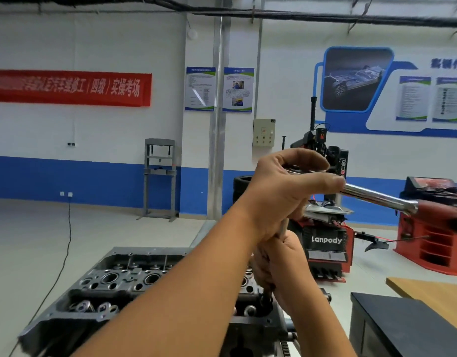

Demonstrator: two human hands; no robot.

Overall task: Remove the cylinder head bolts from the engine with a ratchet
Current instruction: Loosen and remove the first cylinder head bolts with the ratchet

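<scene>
Gripping the head end of the ratchet [376,195], the left hand [281,199] curls its fingers over the top of the tool, thumb stretched along the chrome shaft; the red handle runs off toward three o'clock and leaves the picture. Below it, the right hand [286,266] wraps around the upright extension bar [284,226], which drops from the ratchet head toward the cylinder head [114,284]. Both hands hold firmly; neither is slack.

The cylinder head sits at seven o'clock from the hands, low in the view, its top open, with valve springs [84,305] and round bores on show. The bar's lower end meets the casting near five o'clock of the exposed top, beside the right hand; the socket and the bolt under it are mostly hidden by the fingers and forearm.

Progress, as a judgement: the tool is seated and one bolt is being worked, so removal is under way rather than finished. No loose bolts lie anywhere in sight, and which holes have bolts in them cannot be told, because the left forearm covers the middle of the casting. How many bolts remain is therefore unknown.

Behind, at one o'clock, stands a tyre changer [326,243] marked Lanpody; a red banner [70,87] hangs at ten o'clock.
</scene>
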